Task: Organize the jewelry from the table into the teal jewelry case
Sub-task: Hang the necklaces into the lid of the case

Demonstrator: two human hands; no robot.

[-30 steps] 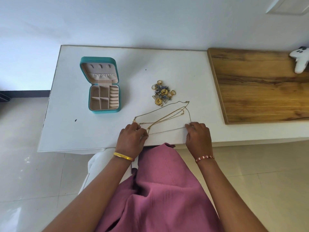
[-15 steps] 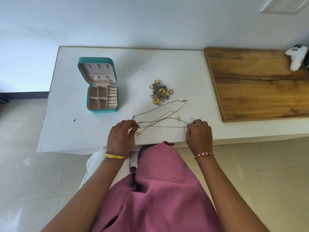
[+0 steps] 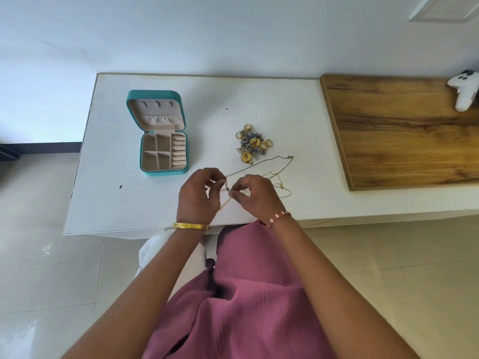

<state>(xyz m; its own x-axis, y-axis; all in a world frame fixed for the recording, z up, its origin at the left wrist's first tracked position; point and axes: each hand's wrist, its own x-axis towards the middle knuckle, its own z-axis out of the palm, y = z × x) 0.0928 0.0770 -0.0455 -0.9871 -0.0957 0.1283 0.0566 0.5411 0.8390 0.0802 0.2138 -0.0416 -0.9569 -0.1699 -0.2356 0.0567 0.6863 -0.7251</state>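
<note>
Pinching thin gold chains [image 3: 261, 167], left hand [image 3: 198, 196] and right hand [image 3: 255, 195] hide the tangled part.

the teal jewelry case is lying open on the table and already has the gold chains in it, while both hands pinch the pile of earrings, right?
Not quite. The head view shows the teal jewelry case open but its compartments bare; the gold chains lie on the table, pinched by the left hand and right hand, not the earrings.

Matt white table [image 3: 155, 203]; grained, satin wooden board [image 3: 401, 141]; teal leather-look case [image 3: 160, 130] lined in soft beige fabric; fine gold metal chains [image 3: 261, 164]; shiny gold metal bangle [image 3: 191, 226]; crinkled pink cloth [image 3: 246, 294]; glossy floor tiles [image 3: 39, 268].
</note>
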